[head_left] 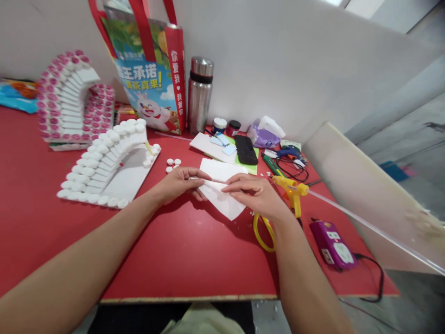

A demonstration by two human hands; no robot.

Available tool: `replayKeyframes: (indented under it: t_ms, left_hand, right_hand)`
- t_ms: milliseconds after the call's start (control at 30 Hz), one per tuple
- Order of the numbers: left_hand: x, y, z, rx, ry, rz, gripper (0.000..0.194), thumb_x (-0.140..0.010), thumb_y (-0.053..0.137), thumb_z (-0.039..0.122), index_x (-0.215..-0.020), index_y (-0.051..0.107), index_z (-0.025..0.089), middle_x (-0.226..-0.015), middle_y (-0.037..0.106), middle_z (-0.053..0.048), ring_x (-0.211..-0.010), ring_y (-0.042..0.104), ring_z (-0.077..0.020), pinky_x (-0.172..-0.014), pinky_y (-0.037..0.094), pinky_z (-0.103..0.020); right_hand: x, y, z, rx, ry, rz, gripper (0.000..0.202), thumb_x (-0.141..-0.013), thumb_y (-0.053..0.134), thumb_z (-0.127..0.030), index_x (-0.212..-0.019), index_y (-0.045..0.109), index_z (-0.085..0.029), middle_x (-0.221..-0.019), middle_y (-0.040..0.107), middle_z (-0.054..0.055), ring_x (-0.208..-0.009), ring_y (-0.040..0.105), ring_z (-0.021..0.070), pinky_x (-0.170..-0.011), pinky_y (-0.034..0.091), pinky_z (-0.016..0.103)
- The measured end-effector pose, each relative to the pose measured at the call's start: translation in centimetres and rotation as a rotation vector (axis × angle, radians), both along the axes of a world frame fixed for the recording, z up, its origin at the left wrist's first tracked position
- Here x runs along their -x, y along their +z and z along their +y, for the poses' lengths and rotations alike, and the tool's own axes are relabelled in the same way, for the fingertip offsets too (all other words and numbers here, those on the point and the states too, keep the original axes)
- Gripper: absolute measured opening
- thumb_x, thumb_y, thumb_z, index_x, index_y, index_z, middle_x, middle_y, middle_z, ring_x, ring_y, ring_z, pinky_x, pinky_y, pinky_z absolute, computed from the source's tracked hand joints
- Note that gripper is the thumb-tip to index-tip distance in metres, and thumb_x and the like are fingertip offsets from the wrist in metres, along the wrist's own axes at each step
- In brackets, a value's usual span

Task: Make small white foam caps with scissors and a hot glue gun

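Note:
My left hand and my right hand meet over the middle of the red table, fingers pinched. Between them runs a thin pale strip, one end in each hand; its exact kind is too small to make out. White paper lies under and behind the fingers. Left of my left hand are several small round white pieces. A white curved staircase model edged with such pieces stands farther left. Near my right hand lie a yellow glue gun with a long clear glue stick and a yellow loop handle.
A pink-and-white staircase model, a printed bag and a steel flask stand at the back. Small jars, a black case and a purple tissue pack lie behind. A purple power socket box sits right.

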State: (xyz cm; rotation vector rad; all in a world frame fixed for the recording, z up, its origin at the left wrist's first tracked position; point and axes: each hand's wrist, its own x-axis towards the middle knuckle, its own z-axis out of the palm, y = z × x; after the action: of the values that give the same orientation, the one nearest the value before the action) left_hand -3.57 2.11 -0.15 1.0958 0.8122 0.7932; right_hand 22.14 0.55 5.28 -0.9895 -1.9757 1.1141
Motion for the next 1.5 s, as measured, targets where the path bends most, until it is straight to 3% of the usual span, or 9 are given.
replayKeyframes:
  t_ms: [167,367,533,733,933,1067,1167,1333,1500]
  left_hand:
    - [0.5,-0.1,0.0,-0.049,-0.051,-0.001,0.036,-0.086,0.076,0.037,-0.106,0.064,0.011,-0.067,0.076,-0.014,-0.054,0.074,-0.0245,-0.05,0.06,-0.031]
    - [0.4,0.3,-0.4,-0.067,-0.081,0.011,0.037,-0.088,0.075,0.039,-0.109,0.064,0.01,-0.064,0.075,-0.011,-0.052,0.072,-0.0225,-0.046,0.056,-0.026]
    - [0.3,0.5,-0.2,-0.075,-0.059,0.024,0.038,-0.086,0.076,0.042,-0.106,0.064,0.012,-0.064,0.075,-0.011,-0.05,0.072,-0.0234,-0.046,0.058,-0.029]
    - [-0.2,0.7,-0.6,-0.108,-0.064,0.121,0.038,-0.09,0.069,0.045,-0.105,0.064,0.01,-0.055,0.071,-0.009,-0.045,0.069,-0.0216,-0.041,0.051,-0.023]
    - [-0.7,0.6,-1.0,-0.166,-0.123,0.188,0.042,-0.093,0.066,0.043,-0.115,0.067,0.008,-0.053,0.069,-0.008,-0.046,0.069,-0.0197,-0.044,0.049,-0.021]
    - [-0.4,0.5,-0.7,-0.149,-0.104,0.175,0.042,-0.091,0.067,0.046,-0.111,0.066,0.009,-0.056,0.072,-0.01,-0.048,0.07,-0.0202,-0.043,0.048,-0.02]
    - [0.0,0.6,-0.5,-0.157,-0.075,0.177,0.037,-0.091,0.067,0.046,-0.104,0.063,0.011,-0.058,0.072,-0.01,-0.046,0.069,-0.0193,-0.041,0.045,-0.019]
    - [0.1,0.7,-0.5,-0.151,-0.066,0.159,0.035,-0.092,0.067,0.044,-0.102,0.061,0.011,-0.054,0.071,-0.009,-0.04,0.065,-0.0167,-0.038,0.04,-0.017]
    - [-0.8,0.6,-0.9,-0.14,-0.144,0.152,0.033,-0.093,0.066,0.042,-0.104,0.062,0.011,-0.054,0.071,-0.008,-0.043,0.067,-0.0168,-0.042,0.044,-0.017]
  right_hand:
    - [-2.4,0.6,0.1,0.145,-0.178,0.274,0.034,-0.095,0.061,-0.047,-0.098,0.083,-0.022,-0.05,0.06,0.0,-0.037,0.041,0.0107,-0.04,0.026,0.028]
    - [0.1,-0.9,0.8,-0.061,-0.21,0.001,0.024,-0.082,0.077,-0.046,-0.09,0.082,-0.024,-0.094,0.077,0.006,-0.08,0.065,0.0191,-0.068,0.047,0.031]
    - [0.6,-2.1,0.7,-0.006,-0.172,-0.201,0.025,-0.083,0.076,-0.042,-0.074,0.078,-0.019,-0.059,0.06,-0.001,-0.055,0.044,0.0113,-0.053,0.03,0.027]
    - [-0.2,-1.3,0.6,-0.034,-0.234,-0.174,0.039,-0.085,0.072,-0.053,-0.068,0.074,-0.018,-0.058,0.054,-0.001,-0.055,0.041,0.0114,-0.053,0.028,0.028]
    - [1.5,-1.7,0.0,-0.087,-0.174,-0.231,0.034,-0.079,0.08,-0.054,-0.092,0.081,-0.022,-0.064,0.058,-0.001,-0.059,0.045,0.0121,-0.057,0.032,0.028]
    - [0.5,-1.6,0.3,0.046,-0.114,-0.288,0.031,-0.083,0.074,-0.046,-0.072,0.077,-0.018,-0.054,0.045,-0.004,-0.053,0.036,0.0094,-0.052,0.025,0.027]
    - [-1.2,-0.8,0.7,0.046,-0.17,-0.218,0.039,-0.084,0.072,-0.049,-0.064,0.073,-0.016,-0.054,0.048,-0.003,-0.053,0.038,0.0096,-0.051,0.026,0.027]
    - [-1.9,-0.1,1.1,-0.108,-0.441,-0.024,0.044,-0.093,0.062,-0.051,-0.07,0.077,-0.016,-0.053,0.052,-0.002,-0.052,0.045,0.0105,-0.054,0.036,0.026]
    - [0.9,-1.1,0.4,-0.125,-0.246,-0.1,0.027,-0.092,0.067,-0.044,-0.09,0.081,-0.021,-0.093,0.078,0.005,-0.087,0.071,0.019,-0.079,0.053,0.029]
